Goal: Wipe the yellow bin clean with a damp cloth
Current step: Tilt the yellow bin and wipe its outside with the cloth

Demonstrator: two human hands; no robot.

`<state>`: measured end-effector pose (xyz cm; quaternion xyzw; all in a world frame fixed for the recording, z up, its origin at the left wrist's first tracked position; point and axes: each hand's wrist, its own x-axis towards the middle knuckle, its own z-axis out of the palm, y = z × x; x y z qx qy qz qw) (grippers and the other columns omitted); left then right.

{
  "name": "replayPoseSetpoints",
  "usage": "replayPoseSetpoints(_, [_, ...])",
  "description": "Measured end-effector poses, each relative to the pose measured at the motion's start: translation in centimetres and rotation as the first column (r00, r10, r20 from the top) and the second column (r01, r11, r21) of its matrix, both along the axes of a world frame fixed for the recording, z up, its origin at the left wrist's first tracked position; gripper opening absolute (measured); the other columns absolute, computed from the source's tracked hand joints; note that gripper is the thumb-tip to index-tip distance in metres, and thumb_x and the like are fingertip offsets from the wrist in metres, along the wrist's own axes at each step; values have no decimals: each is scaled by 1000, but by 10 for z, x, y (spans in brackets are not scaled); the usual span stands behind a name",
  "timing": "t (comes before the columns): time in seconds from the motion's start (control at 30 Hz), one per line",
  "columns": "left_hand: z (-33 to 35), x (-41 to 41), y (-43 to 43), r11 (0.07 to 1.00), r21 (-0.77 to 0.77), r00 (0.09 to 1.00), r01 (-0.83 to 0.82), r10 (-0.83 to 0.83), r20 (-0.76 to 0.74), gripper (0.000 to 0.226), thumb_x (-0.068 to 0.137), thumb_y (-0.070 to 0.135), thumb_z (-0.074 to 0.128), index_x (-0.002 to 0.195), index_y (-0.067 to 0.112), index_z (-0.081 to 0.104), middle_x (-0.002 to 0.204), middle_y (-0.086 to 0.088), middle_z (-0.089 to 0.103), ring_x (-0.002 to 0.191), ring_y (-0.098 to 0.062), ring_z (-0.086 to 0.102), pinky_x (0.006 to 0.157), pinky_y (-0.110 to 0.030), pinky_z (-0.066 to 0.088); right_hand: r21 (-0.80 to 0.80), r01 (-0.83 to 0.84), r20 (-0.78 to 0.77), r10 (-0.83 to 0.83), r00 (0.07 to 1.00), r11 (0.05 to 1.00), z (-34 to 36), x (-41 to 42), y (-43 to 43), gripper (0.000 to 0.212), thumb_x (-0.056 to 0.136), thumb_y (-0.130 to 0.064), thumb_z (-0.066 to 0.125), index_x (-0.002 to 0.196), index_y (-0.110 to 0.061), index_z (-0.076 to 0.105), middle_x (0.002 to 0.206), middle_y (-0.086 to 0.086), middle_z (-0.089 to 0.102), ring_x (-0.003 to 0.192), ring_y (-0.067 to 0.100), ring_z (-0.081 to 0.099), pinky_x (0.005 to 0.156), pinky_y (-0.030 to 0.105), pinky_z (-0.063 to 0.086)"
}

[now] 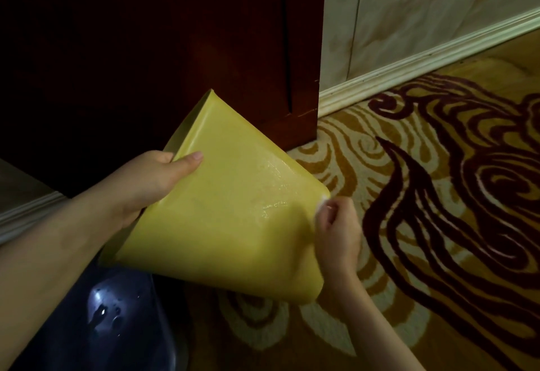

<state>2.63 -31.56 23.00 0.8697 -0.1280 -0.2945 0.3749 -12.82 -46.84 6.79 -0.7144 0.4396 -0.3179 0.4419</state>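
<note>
The yellow bin (222, 216) is held tilted above the floor, one flat side facing me, with wet streaks glistening near its right corner. My left hand (152, 180) grips its upper left edge, thumb lying on the face. My right hand (336, 233) is at the bin's right edge, fingers closed on a small white cloth (320, 205) pressed against the corner. Most of the cloth is hidden inside my fingers.
A dark red wooden cabinet (175, 49) stands right behind the bin. A dark blue glossy basin (108, 324) with water drops sits below my left arm. Patterned yellow and maroon carpet (438, 224) covers the floor; a marble-look wall with pale skirting (423, 61) runs at the right.
</note>
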Motion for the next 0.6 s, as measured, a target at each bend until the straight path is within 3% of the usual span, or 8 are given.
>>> replayPoseSetpoints(0.1, [0, 1, 3, 1000, -12, 1000, -15, 15, -25, 34, 83, 47, 53, 90, 17, 68, 74, 2, 77, 60, -16, 73, 58, -29, 50, -217, -230, 50, 246, 968, 949, 44, 22, 40, 9, 92, -30, 42, 84, -32, 45, 72, -16, 49, 64, 3, 52, 50, 15, 44])
replayPoseSetpoints(0.17, [-1, 2, 4, 1000, -19, 999, -19, 19, -33, 34, 83, 47, 53, 88, 17, 68, 75, 1, 77, 58, -14, 72, 57, -29, 50, -326, -338, 17, 363, 932, 883, 54, 32, 64, 9, 93, -25, 45, 87, -20, 50, 77, -8, 53, 60, 9, 50, 49, 21, 44])
replayPoseSetpoints(0.27, [-2, 4, 9, 1000, -15, 999, 0, 0, -32, 36, 80, 50, 53, 88, 18, 68, 74, 4, 77, 59, -13, 73, 56, -28, 50, -382, -351, -17, 374, 927, 855, 41, 28, 72, 10, 92, -18, 48, 84, -12, 52, 77, 1, 53, 61, 14, 48, 49, 30, 42])
replayPoseSetpoints(0.37, [-3, 5, 14, 999, -32, 1000, 9, -10, -25, 48, 69, 55, 54, 93, 15, 68, 76, 1, 77, 62, -16, 73, 59, -30, 52, -296, -285, -74, 276, 958, 912, 7, 7, 54, 10, 92, -17, 52, 83, -17, 49, 74, -4, 52, 57, 13, 49, 47, 24, 40])
replayPoseSetpoints(0.47, [-4, 5, 21, 997, -72, 1000, 7, -7, -9, 55, 64, 55, 55, 93, 10, 69, 75, -3, 77, 60, -18, 73, 54, -28, 52, -35, -156, -170, 147, 974, 987, -26, -16, 28, 18, 95, -25, 46, 77, -24, 44, 74, -7, 51, 59, 8, 51, 47, 19, 39])
replayPoseSetpoints(0.53, [-3, 7, 27, 995, -98, 999, 20, -16, 39, 63, 58, 63, 60, 89, 10, 71, 75, -4, 78, 61, -20, 73, 50, -27, 53, 96, -39, -174, 56, 983, 995, -38, -24, 14, 19, 95, -22, 46, 76, -24, 46, 73, -4, 53, 61, 12, 52, 49, 21, 38])
replayPoseSetpoints(0.6, [-2, 13, 36, 992, -120, 996, 46, -37, 79, 74, 43, 76, 66, 84, 15, 75, 76, -4, 78, 64, -22, 74, 50, -28, 55, 115, 48, -133, -32, 991, 992, -38, -26, 5, 19, 95, -16, 47, 77, -24, 48, 71, -4, 54, 60, 13, 52, 48, 20, 37])
